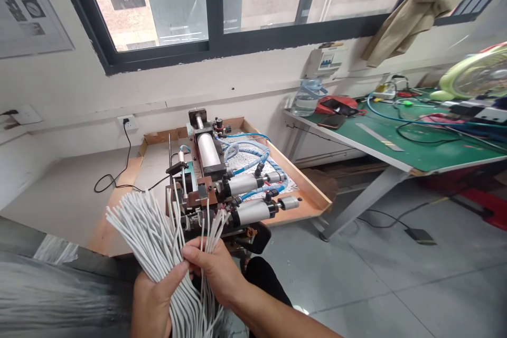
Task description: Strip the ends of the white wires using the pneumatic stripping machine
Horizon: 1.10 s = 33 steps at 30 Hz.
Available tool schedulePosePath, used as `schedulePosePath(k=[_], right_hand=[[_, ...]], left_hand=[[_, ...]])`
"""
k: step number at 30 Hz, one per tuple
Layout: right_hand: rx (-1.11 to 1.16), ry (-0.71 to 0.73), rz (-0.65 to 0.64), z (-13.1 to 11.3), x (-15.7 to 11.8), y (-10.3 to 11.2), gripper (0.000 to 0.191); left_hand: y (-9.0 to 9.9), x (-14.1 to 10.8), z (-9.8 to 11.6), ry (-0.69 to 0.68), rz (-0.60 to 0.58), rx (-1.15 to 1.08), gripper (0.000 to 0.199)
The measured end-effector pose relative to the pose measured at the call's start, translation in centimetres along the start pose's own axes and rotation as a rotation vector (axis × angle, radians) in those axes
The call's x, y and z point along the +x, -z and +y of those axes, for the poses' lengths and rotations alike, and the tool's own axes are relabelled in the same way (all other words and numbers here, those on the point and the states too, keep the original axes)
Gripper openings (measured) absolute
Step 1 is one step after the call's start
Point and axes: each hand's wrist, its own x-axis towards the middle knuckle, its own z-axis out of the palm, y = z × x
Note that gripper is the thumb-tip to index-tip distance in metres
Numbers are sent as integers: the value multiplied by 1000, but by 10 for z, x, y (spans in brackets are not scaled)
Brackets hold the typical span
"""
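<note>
A thick bundle of white cables [152,243] fans out at the lower left, its cut ends pointing up and away from me. Around it my left hand [156,296] is closed, the thumb lying across the cables. My right hand [216,266] pinches a smaller group of white cables [214,229] at the bundle's right side, with thumb and fingers together. Just beyond both hands stands a pneumatic machine [209,156] with silver cylinders and blue hoses. Tips of the smaller group are close to its front jaws; whether they touch, I cannot tell.
The machine sits in a wooden-edged tray [309,190] holding white scraps. On the right, a green table [428,142] carries a water jug [309,97], a phone [332,120], hoses and a green fan [475,74]. A foot pedal [420,236] lies on the floor.
</note>
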Motion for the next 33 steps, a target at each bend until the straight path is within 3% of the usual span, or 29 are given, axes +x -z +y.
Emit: schedulePosePath(k=[3,8,16,20,24,26,29,33], right_hand=[[16,35,68,3,-1,3,23],[43,19,186,10,-2,8,25],[214,-89,246,7,8,4,22],[254,-138,235,7,11,3,23],[204,-205,50,9,9,2,25],[131,-164,-12,10,6,1,24],[56,-12,67,12,0,2,24],[0,73,152,15,-7,9,26]], left_hand=[[1,-2,-2,50,3,-43,33],[8,1,-5,164,108,-117,24],[6,0,1,153,144,-104,27],[6,1,-1,125,141,-88,28],[3,0,-3,103,100,-83,33],[1,-1,-3,89,33,-104,37],[0,-2,-3,86,-23,-112,37],[6,-3,-5,129,38,-94,26]])
